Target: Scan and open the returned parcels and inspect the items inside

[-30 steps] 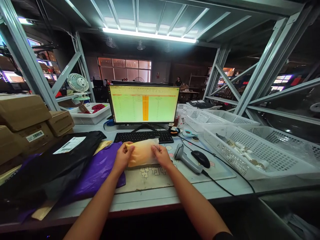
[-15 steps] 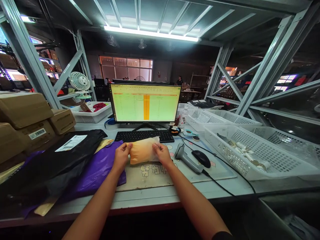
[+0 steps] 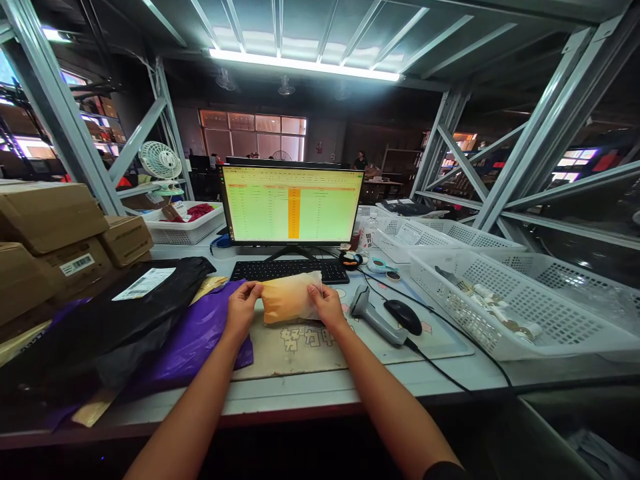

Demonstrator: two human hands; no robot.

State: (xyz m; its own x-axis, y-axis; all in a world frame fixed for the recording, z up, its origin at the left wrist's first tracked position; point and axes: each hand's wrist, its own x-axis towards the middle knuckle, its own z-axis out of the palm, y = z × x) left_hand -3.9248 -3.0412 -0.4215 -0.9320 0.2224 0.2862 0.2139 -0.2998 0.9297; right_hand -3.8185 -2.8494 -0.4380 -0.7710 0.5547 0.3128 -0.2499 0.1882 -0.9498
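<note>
I hold a yellowish pouch [image 3: 290,299] between my two hands, its long axis running left to right across me, the right end slightly higher. My left hand [image 3: 243,310] pinches its left end between thumb and fingers; my right hand [image 3: 327,308] grips its right end, thumb on the face towards me. So the pouch lies straight between them, neither hand nearer than the other. It sits over the desk mat [image 3: 305,363], just on the near side of the keyboard [image 3: 260,270]; whether its lower edge touches the mat I can't tell. To the right, the barcode scanner [image 3: 377,321] is nearer my right hand; to the left, the purple bag [image 3: 200,333] lies beside my left.
</note>
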